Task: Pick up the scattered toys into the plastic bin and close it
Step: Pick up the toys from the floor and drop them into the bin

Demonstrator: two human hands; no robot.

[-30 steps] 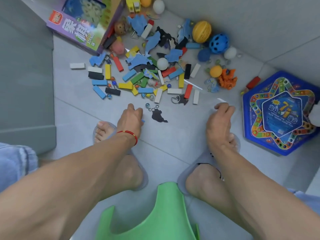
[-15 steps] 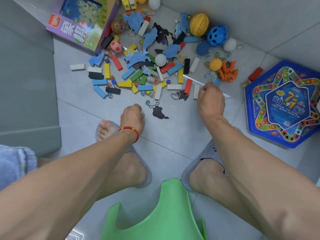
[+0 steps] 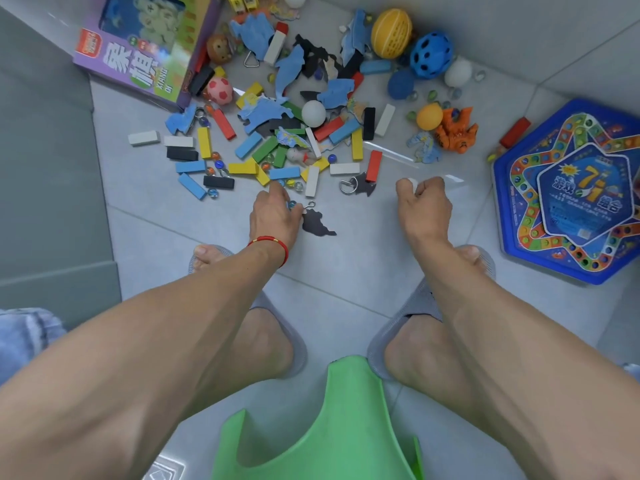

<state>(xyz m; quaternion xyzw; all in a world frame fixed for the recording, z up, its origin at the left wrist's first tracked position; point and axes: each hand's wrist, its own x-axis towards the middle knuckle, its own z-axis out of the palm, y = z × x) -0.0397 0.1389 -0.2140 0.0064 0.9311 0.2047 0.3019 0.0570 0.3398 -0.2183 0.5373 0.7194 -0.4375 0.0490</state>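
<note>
Grey tiles: left hand [image 3: 273, 216] touches marbles [image 3: 290, 204]; white block [image 3: 312, 181] lies lengthwise away.

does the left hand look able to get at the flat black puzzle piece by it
Probably yes: the left hand lies right beside the flat black puzzle piece, which sits alone on bare floor with nothing over it.

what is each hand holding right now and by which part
Left hand reaches among the marbles; a grip cannot be told. Right hand is curled, a small white piece at its fingertips; the hold is hidden.

Left hand [image 3: 273, 216] on marbles [image 3: 290, 204] (floor) — toys scattered [image 3: 277, 143]
</note>
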